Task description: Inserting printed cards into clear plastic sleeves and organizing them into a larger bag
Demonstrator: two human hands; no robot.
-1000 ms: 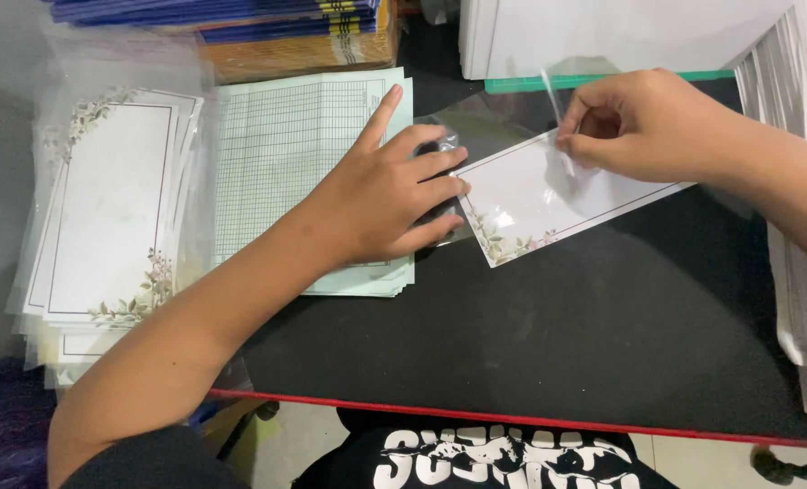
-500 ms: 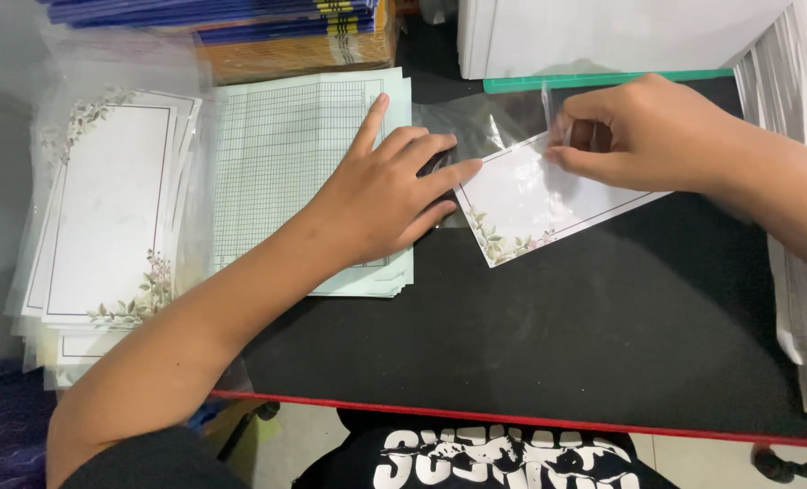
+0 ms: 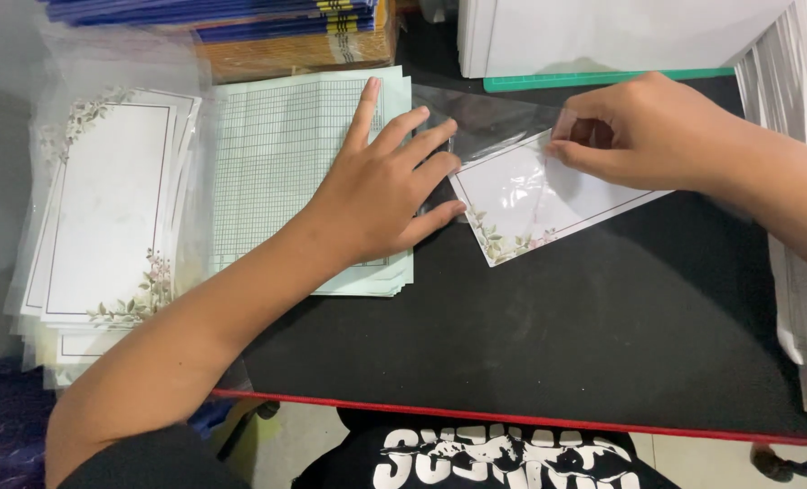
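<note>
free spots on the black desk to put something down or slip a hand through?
Free: the black desk in front of the floral card in its clear sleeve, down to the red front edge. Crowded: left side, with the sleeved card stack and green grid sheets; back edge, blue stack and white stack. Left hand and right hand occupy the middle.

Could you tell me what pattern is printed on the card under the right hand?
The card is white with a thin dark border and a floral sprig at its corner, clearest in the head view.
</note>
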